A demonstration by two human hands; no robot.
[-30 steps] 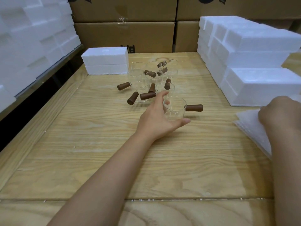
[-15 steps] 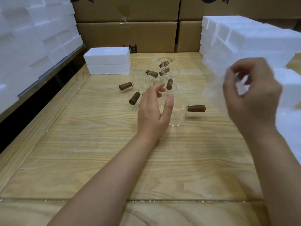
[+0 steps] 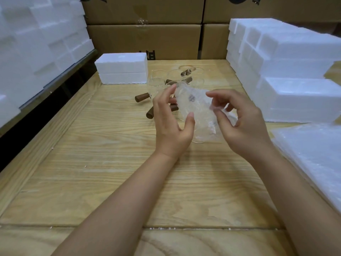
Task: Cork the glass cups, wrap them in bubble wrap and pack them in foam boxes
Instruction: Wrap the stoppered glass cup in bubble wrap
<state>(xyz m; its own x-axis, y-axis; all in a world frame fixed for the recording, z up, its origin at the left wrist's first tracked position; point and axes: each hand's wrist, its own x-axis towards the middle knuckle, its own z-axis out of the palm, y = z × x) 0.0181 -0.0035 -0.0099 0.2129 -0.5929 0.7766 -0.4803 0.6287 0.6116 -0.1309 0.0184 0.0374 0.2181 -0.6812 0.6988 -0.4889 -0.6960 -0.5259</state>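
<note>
Above the wooden table (image 3: 92,163), a crumpled sheet of bubble wrap (image 3: 193,106) hangs between both hands. My right hand (image 3: 241,124) pinches its right side with thumb and fingers. My left hand (image 3: 171,124) holds its left edge, thumb in front and fingertips at the top. Behind the sheet stand several glass cups (image 3: 158,80) with brown wooden handles (image 3: 142,97). The nearest cup (image 3: 198,140) is mostly hidden by the wrap; only its base shows. I see no corks.
A closed white foam box (image 3: 121,68) sits at the back left of the table. Foam boxes are stacked on the right (image 3: 295,52) and left (image 3: 36,43). Bubble wrap sheets (image 3: 313,150) lie at the right edge. Cardboard cartons (image 3: 144,39) form the back wall.
My right hand has lifted a bubble wrap sheet from the right pile and carried it to the middle. My left hand has left the nearest cup and risen to take the sheet's left edge.
</note>
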